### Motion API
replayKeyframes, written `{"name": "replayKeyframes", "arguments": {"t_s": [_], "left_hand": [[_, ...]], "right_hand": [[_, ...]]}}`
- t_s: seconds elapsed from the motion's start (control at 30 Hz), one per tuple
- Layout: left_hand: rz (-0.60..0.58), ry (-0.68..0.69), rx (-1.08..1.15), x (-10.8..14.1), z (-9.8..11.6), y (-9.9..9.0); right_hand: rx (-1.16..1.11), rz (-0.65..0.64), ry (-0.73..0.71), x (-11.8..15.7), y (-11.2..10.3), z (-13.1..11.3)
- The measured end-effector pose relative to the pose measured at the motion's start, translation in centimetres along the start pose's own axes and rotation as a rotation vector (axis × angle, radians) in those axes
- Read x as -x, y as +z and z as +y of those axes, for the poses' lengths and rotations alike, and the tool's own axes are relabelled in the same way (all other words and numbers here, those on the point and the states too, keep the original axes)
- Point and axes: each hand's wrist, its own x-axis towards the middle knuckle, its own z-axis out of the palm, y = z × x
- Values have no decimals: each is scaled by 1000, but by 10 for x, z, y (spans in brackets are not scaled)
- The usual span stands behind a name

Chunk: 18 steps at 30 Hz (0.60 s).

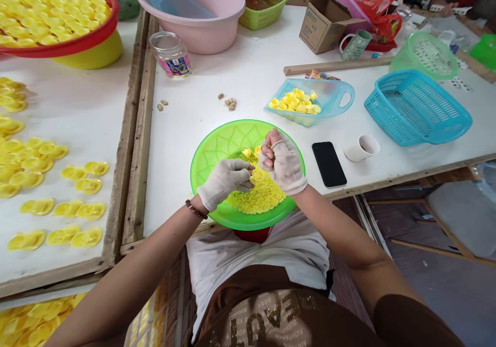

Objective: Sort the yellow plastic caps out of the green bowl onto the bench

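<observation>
My left hand [227, 180], in a white fingerless glove, pinches a small yellow plastic cap [257, 176] over a bright green basin [209, 145]. Close beside it, my right hand [284, 162], gloved the same way, is closed with its fingers curled upward; whatever lies inside is hidden. Small yellow pieces [258, 197] lie heaped in the basin below both hands. Behind the fingers, another yellow cap [247, 153] rests on the heap. The basin sits at the table edge, above my lap.
A blue scoop [333, 99] with yellow caps lies beyond the basin. To the right are a black phone [329, 164], a paper cup [361, 148] and a blue basket [418, 109]. A wooden strip [135, 130] borders the left table, where several yellow pieces [89, 186] lie.
</observation>
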Motion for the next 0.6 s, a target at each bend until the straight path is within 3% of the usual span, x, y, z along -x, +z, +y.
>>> {"name": "replayKeyframes", "arguments": {"t_s": [0.1, 0.23, 0.3, 0.43, 0.6], "left_hand": [[46, 46, -39, 0, -2, 0], [195, 190, -57, 0, -4, -3], [221, 193, -2, 1, -3, -5], [141, 161, 7, 2, -1, -4], [25, 172, -23, 2, -2, -4]], "right_hand": [[222, -33, -42, 5, -19, -2], [947, -217, -217, 15, -43, -2], [1181, -299, -316, 17, -49, 0], [1191, -423, -277, 19, -47, 5], [1219, -472, -205, 19, -45, 4]]}}
